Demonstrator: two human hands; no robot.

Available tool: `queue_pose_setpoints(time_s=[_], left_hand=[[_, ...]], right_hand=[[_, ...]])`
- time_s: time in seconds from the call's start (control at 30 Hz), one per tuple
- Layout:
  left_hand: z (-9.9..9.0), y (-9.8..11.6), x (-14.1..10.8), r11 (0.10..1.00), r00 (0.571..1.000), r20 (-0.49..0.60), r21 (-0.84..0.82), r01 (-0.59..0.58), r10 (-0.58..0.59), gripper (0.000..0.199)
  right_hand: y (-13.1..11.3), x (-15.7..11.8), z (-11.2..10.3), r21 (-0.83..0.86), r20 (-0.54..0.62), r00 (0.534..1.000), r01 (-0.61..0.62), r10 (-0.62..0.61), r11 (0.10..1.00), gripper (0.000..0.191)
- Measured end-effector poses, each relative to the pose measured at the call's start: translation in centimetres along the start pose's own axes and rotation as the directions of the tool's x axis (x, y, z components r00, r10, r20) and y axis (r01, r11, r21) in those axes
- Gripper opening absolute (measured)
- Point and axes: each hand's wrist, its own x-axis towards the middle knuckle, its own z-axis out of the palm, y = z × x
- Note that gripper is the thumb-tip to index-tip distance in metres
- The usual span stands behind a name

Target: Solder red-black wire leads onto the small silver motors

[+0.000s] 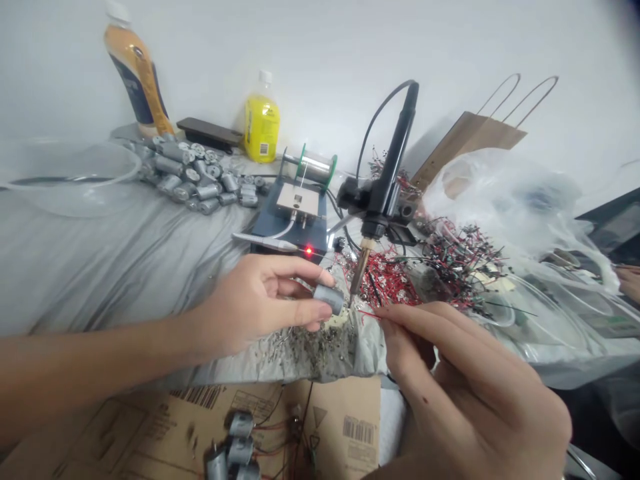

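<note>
Head view: left hand (250,308) curls around a small silver DC motor (329,298), thumb and fingers partly closed, gripping its can. Right hand (465,393) pinches a thin red wire (367,312), thumb and forefinger nearly closed on it, wire end just beside the motor. Soldering iron (395,167) is clamped tilted in a holder (357,197), tip just beside the motor, contact unclear. Under the hands, a spattered grey mat (310,353). Behind, a solder spool (316,167) on a dark base (300,223), loose motors (190,175), tangled red wires (385,283). Wired motors (235,443) lie on cardboard (340,413).
</note>
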Motion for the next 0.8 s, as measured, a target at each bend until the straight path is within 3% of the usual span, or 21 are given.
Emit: queue_pose_setpoints(time_s=[0.37, 0.8], left_hand=[[0.1, 0.4, -0.2, 0.998, 0.999, 0.043, -0.058, -0.028, 0.031, 0.032], [-0.1, 0.1, -0.1, 0.998, 0.998, 0.033, 0.012, -0.059, 0.059, 0.032]], right_hand=[[0.6, -0.3, 1.2, 0.140, -0.104, 0.994, 0.030, -0.015, 0.990, 0.015], [0.6, 0.2, 1.4, 0.127, -0.083, 0.997, 0.016, -0.006, 0.992, 0.016]])
